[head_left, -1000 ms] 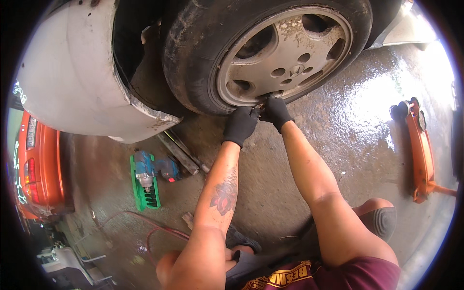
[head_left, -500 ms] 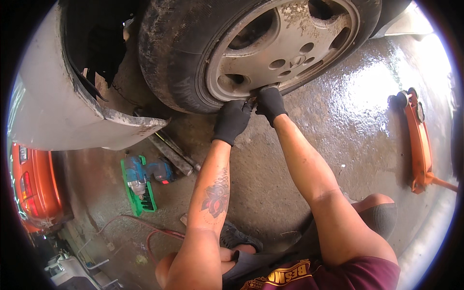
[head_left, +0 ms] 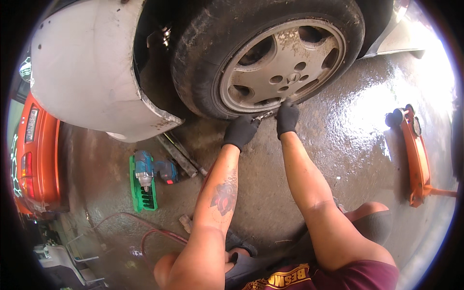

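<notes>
A car wheel (head_left: 293, 58) with a dirty silver rim and black tire stands before me. My left hand (head_left: 240, 131), in a black glove, is closed around a short metal fitting (head_left: 265, 116) just below the tire's lower edge. It looks like an air chuck; its back end is hidden in the glove. My right hand (head_left: 287, 119), also gloved, has its fingers curled close to the bottom of the rim, beside the fitting's tip. Whatever it pinches is too small to make out. A red hose (head_left: 164, 232) runs up toward my left forearm and is partly hidden behind it.
The loose-edged pale bumper (head_left: 92, 72) juts out left of the wheel. On the wet floor lie a blue impact wrench (head_left: 144, 169), a green socket tray (head_left: 134, 193) and metal bars (head_left: 179, 154). An orange floor jack (head_left: 416, 159) is at right, an orange car (head_left: 41, 154) at left.
Both hands have come down slightly from the rim, and the metal fitting now shows between them. My view has shifted, so the wheel and bumper sit farther right.
</notes>
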### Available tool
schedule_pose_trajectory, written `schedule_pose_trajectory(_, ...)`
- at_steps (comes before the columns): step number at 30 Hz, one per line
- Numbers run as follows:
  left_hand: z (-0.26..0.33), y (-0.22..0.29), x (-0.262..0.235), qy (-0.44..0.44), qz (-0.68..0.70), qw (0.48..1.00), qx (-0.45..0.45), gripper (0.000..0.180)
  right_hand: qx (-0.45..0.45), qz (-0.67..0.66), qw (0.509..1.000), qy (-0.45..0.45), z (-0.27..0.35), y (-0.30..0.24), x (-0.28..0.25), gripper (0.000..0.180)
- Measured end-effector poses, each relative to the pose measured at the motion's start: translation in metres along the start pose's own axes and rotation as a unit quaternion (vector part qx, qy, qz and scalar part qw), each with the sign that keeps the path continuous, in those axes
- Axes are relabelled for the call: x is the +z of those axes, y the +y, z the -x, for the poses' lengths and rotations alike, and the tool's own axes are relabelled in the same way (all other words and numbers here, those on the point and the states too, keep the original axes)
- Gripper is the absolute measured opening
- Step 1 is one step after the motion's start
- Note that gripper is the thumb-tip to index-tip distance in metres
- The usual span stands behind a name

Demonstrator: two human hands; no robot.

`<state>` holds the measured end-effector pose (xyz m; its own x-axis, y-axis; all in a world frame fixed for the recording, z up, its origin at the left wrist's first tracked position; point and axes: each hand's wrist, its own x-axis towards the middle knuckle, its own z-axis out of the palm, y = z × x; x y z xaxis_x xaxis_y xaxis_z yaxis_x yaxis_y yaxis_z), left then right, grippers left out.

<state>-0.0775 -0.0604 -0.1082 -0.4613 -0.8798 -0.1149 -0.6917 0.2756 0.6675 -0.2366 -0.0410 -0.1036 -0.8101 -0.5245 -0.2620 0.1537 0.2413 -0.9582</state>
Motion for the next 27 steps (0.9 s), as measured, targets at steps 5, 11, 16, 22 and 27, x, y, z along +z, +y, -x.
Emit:
schedule_pose_trajectory(5,0.022,0.007,-0.005,-0.017,-0.054,0.997,0.052,0.036,-0.358,-0.189,0.913,0.058,0.01,-0.124,-0.027,0.032)
schedule_pose_trajectory(11,0.013,-0.015,0.0,0.002,-0.13,0.991,0.012,0.035,-0.772,-0.223,0.539,-0.252,0.151,-0.254,-0.03,0.013)
schedule_pose_trajectory(16,0.008,0.037,-0.013,0.001,0.018,1.0,-0.011,0.034,-0.795,-0.092,0.213,-0.56,0.197,-0.232,-0.064,0.015)
schedule_pose_trajectory(22,0.001,0.03,-0.036,0.019,-0.044,0.999,0.003,0.033,-0.799,-0.039,0.205,-0.564,0.167,-0.236,0.005,0.012)
schedule_pose_trajectory(27,0.0,0.021,-0.005,0.025,-0.011,0.998,0.053,0.032,-0.824,-0.024,0.424,-0.376,0.119,-0.279,0.044,0.019)
